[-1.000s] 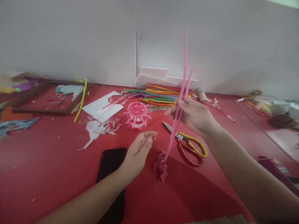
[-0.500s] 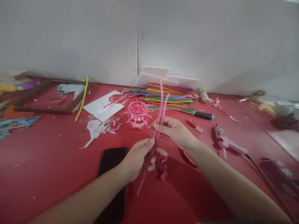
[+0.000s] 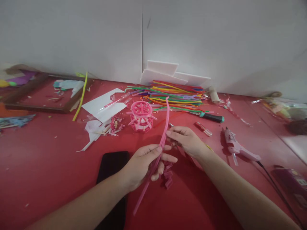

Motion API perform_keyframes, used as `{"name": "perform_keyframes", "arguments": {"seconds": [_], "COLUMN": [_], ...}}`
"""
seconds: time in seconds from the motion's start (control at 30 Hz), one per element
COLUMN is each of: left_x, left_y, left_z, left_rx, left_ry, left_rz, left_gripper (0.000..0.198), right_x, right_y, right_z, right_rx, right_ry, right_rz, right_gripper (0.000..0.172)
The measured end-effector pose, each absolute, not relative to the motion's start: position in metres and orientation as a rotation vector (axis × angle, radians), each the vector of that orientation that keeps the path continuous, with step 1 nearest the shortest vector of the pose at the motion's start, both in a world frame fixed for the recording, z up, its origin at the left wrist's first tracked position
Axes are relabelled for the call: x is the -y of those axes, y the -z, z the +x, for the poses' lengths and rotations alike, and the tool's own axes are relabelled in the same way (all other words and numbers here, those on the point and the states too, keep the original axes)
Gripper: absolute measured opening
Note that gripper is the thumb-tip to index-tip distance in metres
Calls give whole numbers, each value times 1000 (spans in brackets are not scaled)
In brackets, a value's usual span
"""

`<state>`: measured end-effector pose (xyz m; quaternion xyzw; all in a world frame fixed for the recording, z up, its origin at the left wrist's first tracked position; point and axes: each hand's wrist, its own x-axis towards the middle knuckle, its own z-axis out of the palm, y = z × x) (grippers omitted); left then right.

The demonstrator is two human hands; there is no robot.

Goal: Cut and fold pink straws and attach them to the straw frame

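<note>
A yellow stem (image 3: 82, 98) lies at the left, then a black phone (image 3: 112, 166), partly covered by the forearm. The left hand (image 3: 142, 163) clamps a pink stem (image 3: 166, 121) between thumb and fingers, slanting above the red table (image 3: 72, 179) — one strand or more, I cannot tell. Beyond stands a round pink openwork piece (image 3: 142, 116). The right hand (image 3: 188, 140), fingers bent, is just beside the stem — its grip is unclear. Farther right lies a glue gun (image 3: 236, 148).
</note>
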<state>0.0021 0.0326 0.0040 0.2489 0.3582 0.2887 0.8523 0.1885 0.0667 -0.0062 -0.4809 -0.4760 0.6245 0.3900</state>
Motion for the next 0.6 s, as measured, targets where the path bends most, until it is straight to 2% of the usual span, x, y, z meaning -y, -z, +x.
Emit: {"name": "perform_keyframes", "arguments": {"seconds": [0.23,0.6], "left_x": [-32,-29], "left_y": [-5,1], "left_z": [2,0], "left_rx": [-741,-672], "left_ry": [-579,-413], "left_rz": [519,523], "left_gripper": [23,21], "right_x": [-64,-80], "right_y": [9,4], "right_z": [186,200], "right_rx": [1207,994], "right_ry": [-1622,-1302], "right_rz": [-1244,-1238], "right_gripper": [34,43]}}
